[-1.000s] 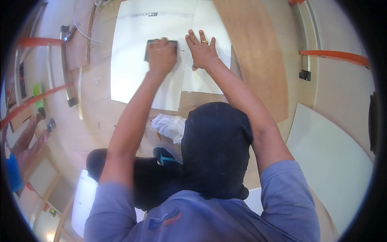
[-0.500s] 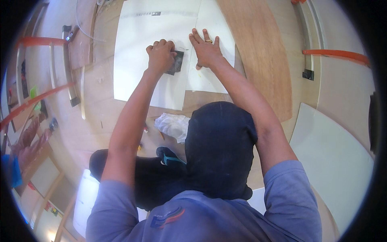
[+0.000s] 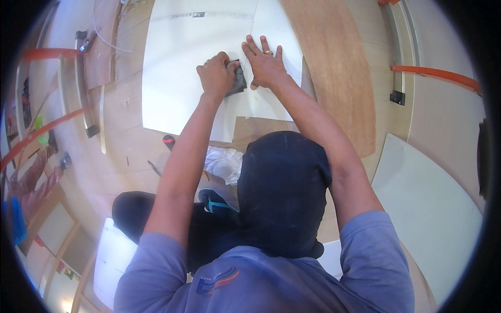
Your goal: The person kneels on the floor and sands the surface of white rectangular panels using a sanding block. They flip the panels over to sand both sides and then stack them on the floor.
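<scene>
Probably light, stiff and best gripped edgewise, the dark pad (image 3: 239, 82) is held in the half-curled left hand (image 3: 216, 77), jutting to its right; white sheeting (image 3: 269, 23) is pressed beneath the splayed, empty right hand (image 3: 267, 69).

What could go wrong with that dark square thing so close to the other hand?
The dark pad in the left hand might bump the right hand, because the right thumb is just beside it. The white sheet under the right hand might slip if that hand lifts. The left forearm might knock the red-and-black handle near it.
</scene>
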Motion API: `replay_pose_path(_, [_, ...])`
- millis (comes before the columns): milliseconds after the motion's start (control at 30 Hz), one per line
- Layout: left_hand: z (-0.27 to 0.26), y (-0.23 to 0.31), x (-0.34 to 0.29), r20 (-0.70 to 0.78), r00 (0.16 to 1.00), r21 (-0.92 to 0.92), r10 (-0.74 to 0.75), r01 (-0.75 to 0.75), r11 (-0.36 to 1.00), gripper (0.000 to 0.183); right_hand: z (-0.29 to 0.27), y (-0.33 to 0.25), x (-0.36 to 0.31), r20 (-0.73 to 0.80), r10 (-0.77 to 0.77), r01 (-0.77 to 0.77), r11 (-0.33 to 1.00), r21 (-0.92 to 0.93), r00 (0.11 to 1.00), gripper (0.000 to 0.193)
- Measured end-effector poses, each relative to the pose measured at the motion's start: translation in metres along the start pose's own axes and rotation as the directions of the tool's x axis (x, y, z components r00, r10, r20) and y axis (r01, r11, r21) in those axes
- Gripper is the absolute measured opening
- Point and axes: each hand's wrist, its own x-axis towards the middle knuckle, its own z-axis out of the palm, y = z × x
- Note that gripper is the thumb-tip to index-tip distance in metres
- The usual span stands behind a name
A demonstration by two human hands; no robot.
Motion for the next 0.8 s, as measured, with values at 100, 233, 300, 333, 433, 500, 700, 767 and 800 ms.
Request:
replay_pose_path(100, [-0.003,-0.001,0.015,0.007,1.0,-0.011,-0.012,0.012,1.0,0.029,0.002,0.0,0.0,-0.024,-0.01,0.01,1.0,0.0,1.0,0.131])
replay_pose_path(233, [0.007,0.005,-0.009,0.094,0.988,0.128,0.124,-0.135,0.983,0.026,0.001,0.0,0.001,-0.006,0.012,-0.013,1.0,-0.014,1.0,0.134])
replay_pose_path(300, [0.003,0.01,-0.013,0.111,0.979,0.121,0.17,-0.183,0.976,0.022,0.003,0.001,0.001,-0.014,0.014,-0.014,1.0,-0.024,1.0,0.133])
replay_pose_path(333, [0.003,0.015,0.0,0.087,0.979,0.162,0.183,-0.195,0.967,0.021,0.004,0.002,0.001,-0.018,0.015,-0.015,0.999,-0.03,1.0,0.133])
replay_pose_path(433, [-0.001,0.014,0.021,0.018,0.988,0.155,0.156,-0.157,0.975,0.019,-0.002,-0.005,0.0,-0.022,-0.005,0.004,1.0,-0.008,1.0,0.131])
replay_pose_path(500, [0.003,0.016,0.019,0.033,0.987,0.173,0.157,-0.161,0.972,0.02,-0.002,-0.002,-0.001,-0.008,-0.005,0.005,1.0,-0.01,1.0,0.131])
replay_pose_path(700, [-0.004,0.018,0.011,0.121,0.987,0.137,0.108,-0.125,0.983,0.02,-0.001,-0.004,0.0,-0.024,0.008,-0.009,0.999,-0.038,1.0,0.132])
replay_pose_path(767, [-0.004,0.021,0.012,0.118,0.988,0.151,0.099,-0.117,0.982,0.019,-0.001,-0.004,0.001,-0.023,0.006,-0.007,0.999,-0.04,1.0,0.133])
replay_pose_path(800, [-0.003,0.021,0.007,0.136,0.987,0.173,0.086,-0.11,0.979,0.019,-0.001,-0.003,0.002,-0.015,0.008,-0.008,0.999,-0.043,1.0,0.134])
